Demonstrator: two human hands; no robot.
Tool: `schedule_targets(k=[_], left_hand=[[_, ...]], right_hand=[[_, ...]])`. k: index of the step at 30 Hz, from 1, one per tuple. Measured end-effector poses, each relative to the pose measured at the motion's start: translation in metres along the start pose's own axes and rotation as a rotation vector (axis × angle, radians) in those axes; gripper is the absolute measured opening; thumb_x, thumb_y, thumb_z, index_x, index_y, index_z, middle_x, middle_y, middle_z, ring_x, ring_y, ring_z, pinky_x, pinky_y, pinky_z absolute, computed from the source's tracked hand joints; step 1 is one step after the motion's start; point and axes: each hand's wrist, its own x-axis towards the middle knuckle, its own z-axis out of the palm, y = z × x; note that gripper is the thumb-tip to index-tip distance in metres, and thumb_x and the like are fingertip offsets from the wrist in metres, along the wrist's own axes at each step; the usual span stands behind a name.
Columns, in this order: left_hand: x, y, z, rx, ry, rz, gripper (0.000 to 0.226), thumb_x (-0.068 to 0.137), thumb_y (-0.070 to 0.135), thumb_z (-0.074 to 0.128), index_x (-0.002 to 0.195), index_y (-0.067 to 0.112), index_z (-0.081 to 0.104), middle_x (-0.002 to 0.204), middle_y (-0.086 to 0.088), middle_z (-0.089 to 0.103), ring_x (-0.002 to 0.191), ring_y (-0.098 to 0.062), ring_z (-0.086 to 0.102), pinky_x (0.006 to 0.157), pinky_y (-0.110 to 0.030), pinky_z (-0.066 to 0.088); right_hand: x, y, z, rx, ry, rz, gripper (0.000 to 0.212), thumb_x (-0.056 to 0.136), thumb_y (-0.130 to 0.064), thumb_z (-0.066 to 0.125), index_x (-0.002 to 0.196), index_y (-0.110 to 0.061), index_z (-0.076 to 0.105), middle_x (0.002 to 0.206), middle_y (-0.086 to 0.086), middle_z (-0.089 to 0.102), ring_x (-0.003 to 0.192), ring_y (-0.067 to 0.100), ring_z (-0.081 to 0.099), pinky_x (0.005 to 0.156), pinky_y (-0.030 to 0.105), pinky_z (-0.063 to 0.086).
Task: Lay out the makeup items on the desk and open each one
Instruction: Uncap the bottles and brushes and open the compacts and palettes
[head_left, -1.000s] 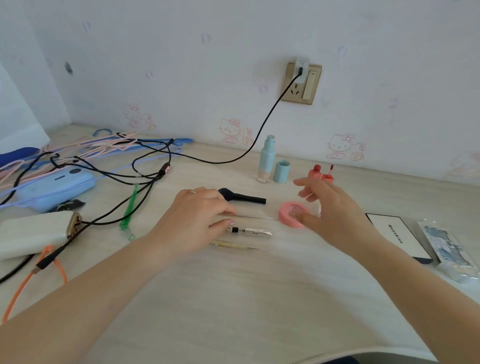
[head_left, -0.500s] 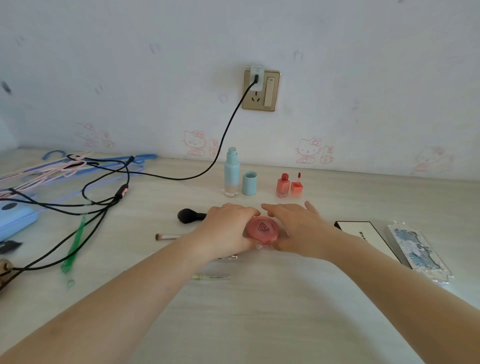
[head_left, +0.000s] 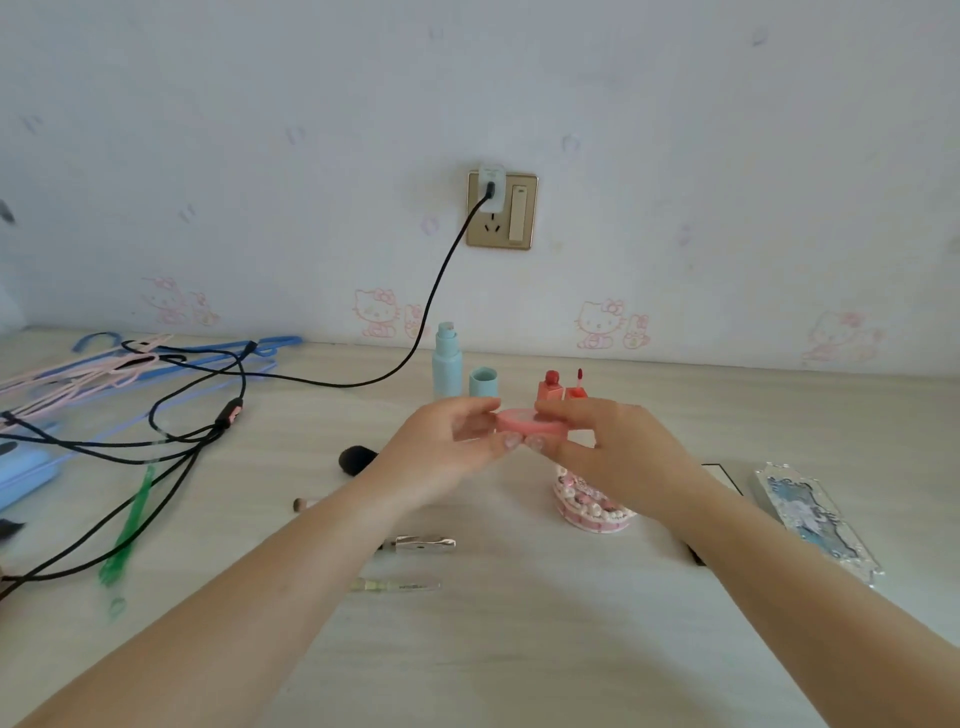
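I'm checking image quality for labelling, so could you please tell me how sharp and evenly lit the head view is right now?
Head view: soft, even daylight with only faint shadows and no strong glare; the pink compact, held between left hand and right hand, looks slightly motion-blurred; the green hanger at left is smeared; wide-angle distortion bends the desk edge against the wall.

both hands hold a round pink compact (head_left: 530, 423) up off the desk (head_left: 519, 649), the left hand (head_left: 441, 447) pinching its nine o'clock edge, the right hand (head_left: 608, 447) curled round its three o'clock side. at twelve o'clock behind it stand a pale blue bottle (head_left: 448, 361), its cap (head_left: 483, 382) and a red lip tint (head_left: 549, 385). a beaded pink case (head_left: 589, 506) sits under the right wrist.
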Motion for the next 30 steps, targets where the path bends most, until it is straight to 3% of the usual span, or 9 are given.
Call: schedule_targets(k=[2, 4, 9, 12, 15, 20, 25, 28, 30], left_hand=[[-0.004, 0.010, 0.009, -0.163, -0.024, -0.012, 0.031, 0.084, 0.040, 0.064, 0.114, 0.032, 0.066, 0.102, 0.019, 0.071, 0.101, 0.008, 0.061, 0.085, -0.015, 0.044], [-0.009, 0.021, 0.023, -0.384, -0.056, -0.048, 0.029, 0.087, 0.044, 0.058, 0.111, 0.029, 0.067, 0.111, 0.013, 0.070, 0.106, 0.000, 0.063, 0.084, -0.022, 0.046], [-0.021, 0.049, 0.058, -0.887, -0.097, -0.070, 0.037, 0.092, 0.041, 0.051, 0.120, 0.018, 0.057, 0.122, -0.001, 0.066, 0.110, -0.019, 0.064, 0.086, -0.038, 0.052], [-0.025, 0.062, 0.075, -1.074, -0.098, -0.078, 0.034, 0.088, 0.039, 0.058, 0.115, 0.018, 0.060, 0.114, -0.004, 0.068, 0.099, -0.023, 0.069, 0.077, -0.036, 0.057], [-0.028, 0.068, 0.089, -1.131, -0.068, -0.078, 0.035, 0.085, 0.038, 0.061, 0.115, 0.019, 0.060, 0.117, -0.004, 0.068, 0.101, -0.023, 0.068, 0.085, -0.036, 0.057], [-0.033, 0.076, 0.103, -1.160, -0.070, -0.087, 0.043, 0.075, 0.040, 0.068, 0.113, 0.021, 0.060, 0.113, -0.001, 0.064, 0.093, -0.019, 0.070, 0.071, -0.028, 0.058], [-0.034, 0.079, 0.112, -1.168, -0.058, -0.135, 0.048, 0.086, 0.037, 0.062, 0.131, 0.026, 0.049, 0.104, 0.002, 0.064, 0.082, -0.012, 0.070, 0.079, -0.031, 0.055], [-0.034, 0.083, 0.114, -1.176, -0.079, -0.198, 0.018, 0.086, 0.039, 0.062, 0.099, 0.028, 0.067, 0.082, 0.004, 0.054, 0.062, -0.007, 0.056, 0.064, -0.022, 0.053], [-0.036, 0.089, 0.116, -1.164, -0.075, -0.232, 0.018, 0.087, 0.039, 0.061, 0.074, 0.034, 0.073, 0.072, 0.005, 0.052, 0.060, -0.009, 0.043, 0.055, -0.019, 0.048]], right_hand=[[-0.005, -0.003, -0.009, 0.017, 0.030, 0.022, 0.039, 0.087, -0.056, 0.047, 0.119, -0.038, 0.059, 0.110, -0.014, 0.067, 0.071, -0.003, 0.056, 0.070, 0.023, 0.047], [-0.010, -0.007, -0.016, 0.020, 0.055, 0.034, 0.041, 0.088, -0.058, 0.043, 0.123, -0.040, 0.057, 0.108, -0.016, 0.068, 0.056, -0.005, 0.049, 0.059, 0.018, 0.040], [-0.023, -0.016, -0.033, -0.083, 0.090, 0.061, 0.040, 0.092, -0.055, 0.034, 0.126, -0.041, 0.052, 0.114, -0.012, 0.067, 0.083, 0.010, 0.062, 0.079, 0.032, 0.049], [-0.032, -0.017, -0.041, -0.121, 0.107, 0.066, 0.038, 0.092, -0.057, 0.032, 0.116, -0.043, 0.057, 0.104, -0.015, 0.067, 0.090, 0.010, 0.061, 0.075, 0.030, 0.049], [-0.041, -0.015, -0.050, -0.190, 0.139, 0.035, 0.039, 0.093, -0.054, 0.030, 0.104, -0.034, 0.062, 0.098, -0.013, 0.063, 0.092, 0.010, 0.059, 0.074, 0.030, 0.048], [-0.052, -0.015, -0.062, -0.318, 0.117, 0.003, 0.039, 0.096, -0.048, 0.027, 0.098, -0.031, 0.062, 0.090, -0.009, 0.065, 0.080, 0.014, 0.060, 0.066, 0.029, 0.046], [-0.058, -0.016, -0.066, -0.531, 0.163, -0.052, 0.043, 0.098, -0.046, 0.021, 0.105, -0.024, 0.058, 0.095, -0.006, 0.067, 0.086, 0.020, 0.062, 0.072, 0.034, 0.049], [-0.060, -0.013, -0.068, -0.612, 0.187, -0.061, 0.044, 0.098, -0.045, 0.020, 0.104, -0.022, 0.057, 0.093, -0.004, 0.067, 0.085, 0.022, 0.063, 0.067, 0.032, 0.046], [-0.060, -0.011, -0.067, -0.650, 0.199, -0.075, 0.043, 0.099, -0.044, 0.020, 0.103, -0.020, 0.056, 0.090, -0.002, 0.067, 0.082, 0.024, 0.064, 0.063, 0.032, 0.043]])
